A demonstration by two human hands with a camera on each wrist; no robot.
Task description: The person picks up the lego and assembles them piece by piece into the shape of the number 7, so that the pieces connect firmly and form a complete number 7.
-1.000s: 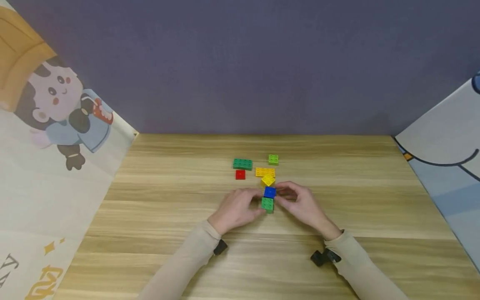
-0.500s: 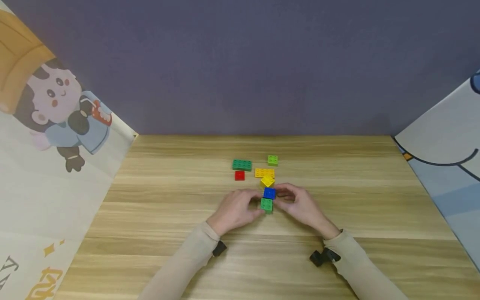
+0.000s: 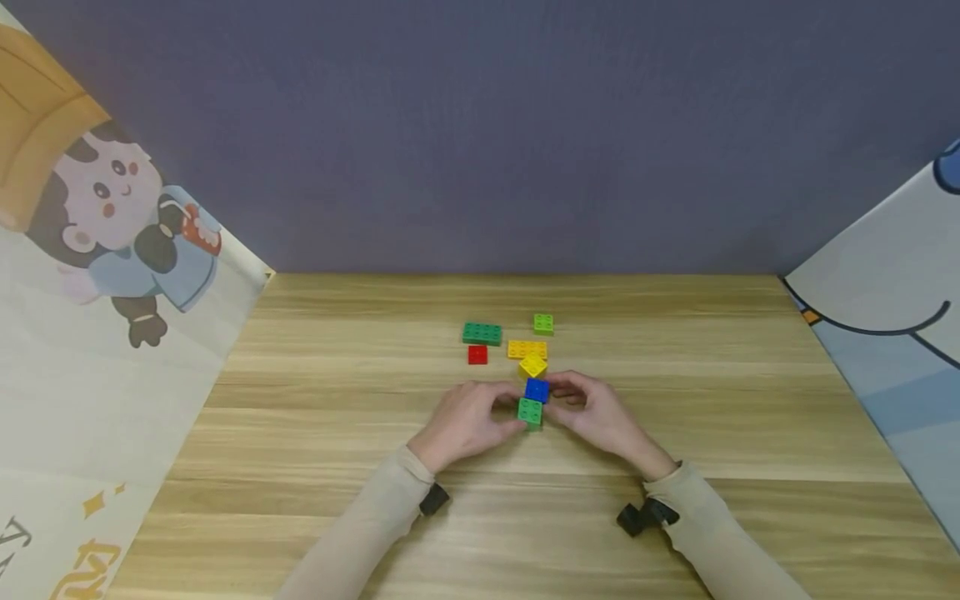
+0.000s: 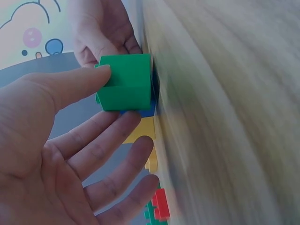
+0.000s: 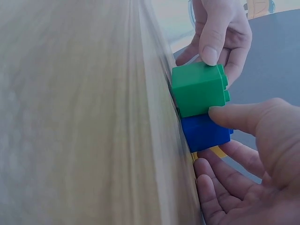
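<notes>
A green toy building block (image 3: 529,410) and a blue block (image 3: 537,390) stand against each other on the table, the green one nearer the person. With thumb and index finger, my left hand (image 3: 465,423) pinches the green block; its other fingers spread loosely in the left wrist view. From the other side my right hand (image 3: 603,417) holds the blue block, its thumb (image 5: 234,116) at the seam between the two. Just beyond the blue block sits a yellow block (image 3: 533,366), turned cornerwise.
Farther back on the wooden table (image 3: 337,375) lie a long orange-yellow block (image 3: 527,349), a red block (image 3: 477,355), a long dark green block (image 3: 482,334) and a lime green block (image 3: 543,324). A dark wall (image 3: 525,142) rises behind the table.
The head view has shifted slightly. Both hands keep the same hold, and the blocks show no clear movement against the table.
</notes>
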